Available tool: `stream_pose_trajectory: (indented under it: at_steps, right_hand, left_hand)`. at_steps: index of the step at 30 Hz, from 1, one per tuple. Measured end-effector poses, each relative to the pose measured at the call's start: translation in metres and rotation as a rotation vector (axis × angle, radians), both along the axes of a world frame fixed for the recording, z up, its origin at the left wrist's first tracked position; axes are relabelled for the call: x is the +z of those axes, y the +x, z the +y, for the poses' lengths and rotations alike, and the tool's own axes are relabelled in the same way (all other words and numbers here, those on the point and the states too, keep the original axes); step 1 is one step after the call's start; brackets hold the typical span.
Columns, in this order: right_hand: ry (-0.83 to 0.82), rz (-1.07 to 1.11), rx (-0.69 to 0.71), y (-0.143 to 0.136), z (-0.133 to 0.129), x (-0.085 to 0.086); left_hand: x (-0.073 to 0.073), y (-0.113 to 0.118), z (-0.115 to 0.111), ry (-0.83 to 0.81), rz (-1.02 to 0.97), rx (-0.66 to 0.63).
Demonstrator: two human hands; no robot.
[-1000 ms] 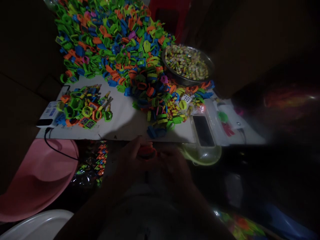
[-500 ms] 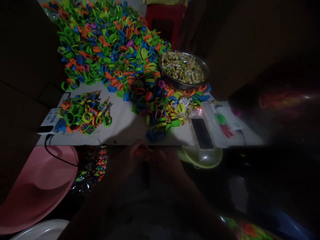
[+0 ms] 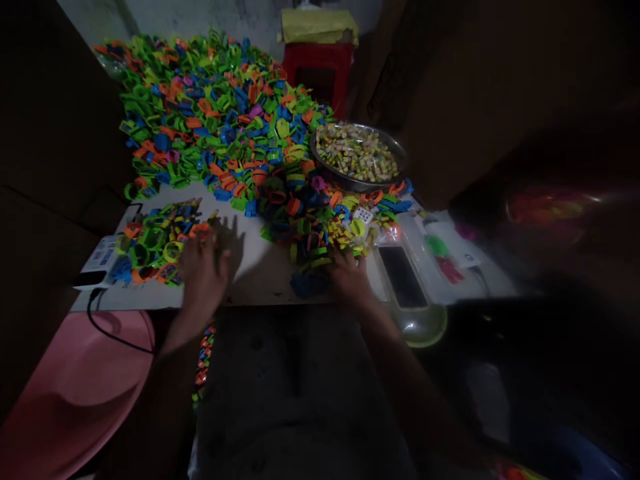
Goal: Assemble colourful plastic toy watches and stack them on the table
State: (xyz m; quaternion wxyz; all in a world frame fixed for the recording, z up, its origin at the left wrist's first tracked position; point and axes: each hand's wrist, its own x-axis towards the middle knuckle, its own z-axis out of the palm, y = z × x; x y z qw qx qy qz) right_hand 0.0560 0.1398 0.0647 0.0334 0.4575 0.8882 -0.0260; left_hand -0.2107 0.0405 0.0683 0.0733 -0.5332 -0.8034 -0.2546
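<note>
On the left of the white table, my left hand (image 3: 203,270) has its fingers spread at the edge of a small pile of colourful plastic watch-like pieces (image 3: 150,240). An orange piece (image 3: 200,229) shows at its fingertips. My right hand (image 3: 349,273) reaches to the near edge of small yellow and red pieces (image 3: 343,232), beside green and blue bands (image 3: 310,247); its fingers are apart and nothing shows held in them. A large heap of green, orange and blue plastic pieces (image 3: 210,120) covers the back of the table.
A metal bowl (image 3: 357,155) of small pieces stands behind my right hand. A phone (image 3: 403,277) lies at the table's front right, above a yellow-green bowl (image 3: 425,328). A pink basin (image 3: 100,360) is at lower left. A red stool (image 3: 341,73) stands behind.
My hands, together below the table's front edge before, have moved apart and forward: the left to the small pile, the right to the yellow pieces. The camera view has tilted up a little.
</note>
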Motion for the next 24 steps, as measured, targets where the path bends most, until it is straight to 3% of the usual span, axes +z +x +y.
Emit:
stream_pose_trajectory:
  at_steps: [2,3,5,8,13,18,21,24]
  right_hand:
    - [0.011,-0.005,0.014,-0.002,0.004,-0.002]
    - [0.019,-0.007,0.017,-0.002,0.005,-0.003]
    - [0.044,-0.013,0.013,-0.001,0.005,-0.005]
    - [0.096,0.0,0.028,0.006,0.001,-0.01]
    - [0.236,0.137,0.005,0.013,-0.006,-0.037]
    - [0.342,0.351,-0.076,0.004,-0.004,-0.063]
    - [0.315,0.528,-0.131,0.008,-0.004,-0.057]
    - [0.072,0.845,-0.16,0.016,-0.013,-0.037]
  left_hand:
    - [-0.016,0.033,0.003,-0.017,-0.027,-0.282]
    - [-0.024,0.05,0.005,-0.031,-0.034,-0.349]
    - [-0.039,0.081,0.011,-0.058,-0.075,-0.449]
    - [-0.052,0.106,0.017,-0.084,-0.167,-0.457]
    - [-0.055,0.1,0.015,-0.103,-0.281,-0.46]
    - [-0.051,0.086,0.001,-0.018,-0.482,-0.498]
    - [-0.041,0.086,-0.01,0.078,-0.691,-0.392]
    - [-0.028,0.091,-0.021,0.072,-1.011,-0.249]
